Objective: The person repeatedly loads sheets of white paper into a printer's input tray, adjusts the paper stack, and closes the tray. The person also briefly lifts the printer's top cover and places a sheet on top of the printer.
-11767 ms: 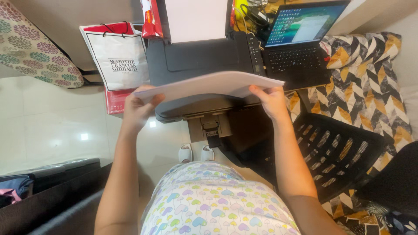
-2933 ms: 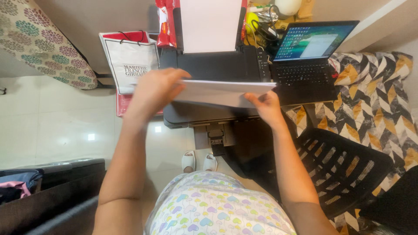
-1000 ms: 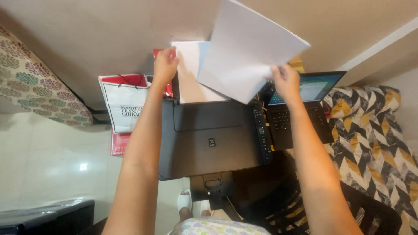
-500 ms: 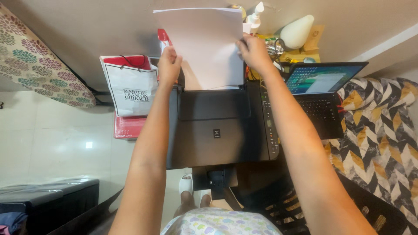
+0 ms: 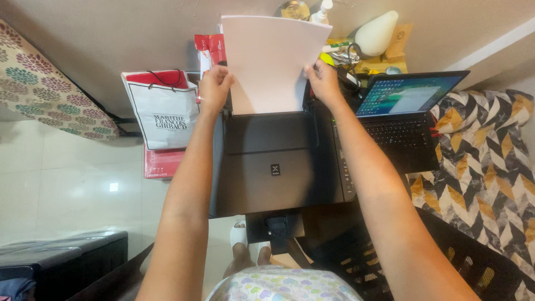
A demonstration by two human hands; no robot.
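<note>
Stack of white paper point(image 5: 267, 61) upright in the rear feed slot of the black printer point(image 5: 276, 161). Light, floppy, edges sharp; best pinched at both side edges. Left hand point(image 5: 214, 89) and right hand point(image 5: 322, 82) grasping those edges. Open laptop point(image 5: 404, 111) just right.

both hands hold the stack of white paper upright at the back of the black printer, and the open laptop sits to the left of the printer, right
Not quite. The head view shows the open laptop to the right of the black printer, not the left. The rest stands: the left hand and right hand hold the stack of white paper upright at the printer's back.
</note>
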